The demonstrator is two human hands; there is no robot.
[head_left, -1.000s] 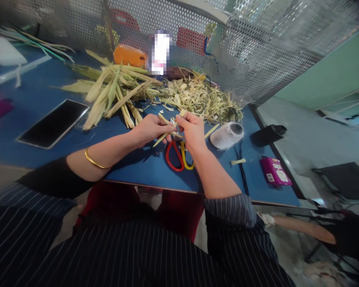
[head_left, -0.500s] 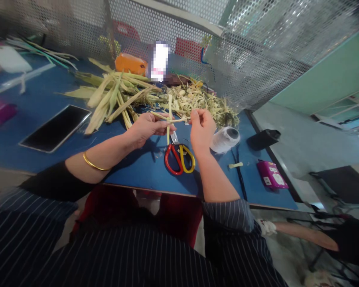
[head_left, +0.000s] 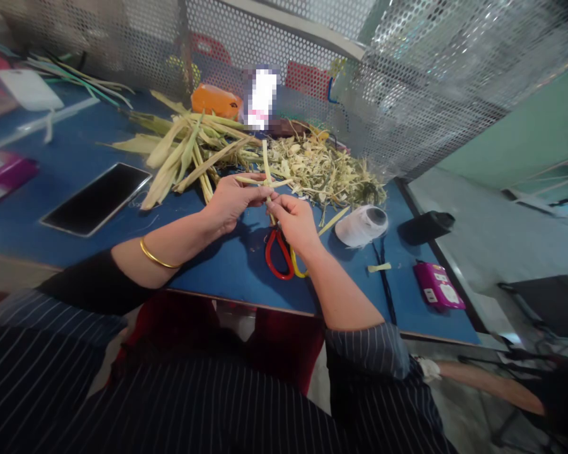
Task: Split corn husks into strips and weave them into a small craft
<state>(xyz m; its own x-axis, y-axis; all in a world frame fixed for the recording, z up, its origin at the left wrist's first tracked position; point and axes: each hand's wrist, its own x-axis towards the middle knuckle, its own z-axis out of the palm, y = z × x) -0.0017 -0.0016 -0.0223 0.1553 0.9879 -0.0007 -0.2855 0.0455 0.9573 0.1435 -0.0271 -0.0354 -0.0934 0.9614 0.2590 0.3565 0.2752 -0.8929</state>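
My left hand is closed in a pinch on pale corn husk strips that cross each other above the table. Just below the crossing, my right hand pinches the strip that points down, its fingertips touching those of the left. Beneath the right hand lie scissors with one red and one yellow handle; the hand covers their blades. Another pale strip sticks out beside my right wrist, and I cannot tell whether it is held. A white thread cone lies to the right.
Behind my hands are whole dried husks and a heap of shredded husk. A black phone lies left. To the right are a black cone and a purple packet. A perforated metal screen borders the back.
My right hand has moved left and down from the side end of the husk strips to the lower strip, covering part of the scissors. My left hand keeps its hold.
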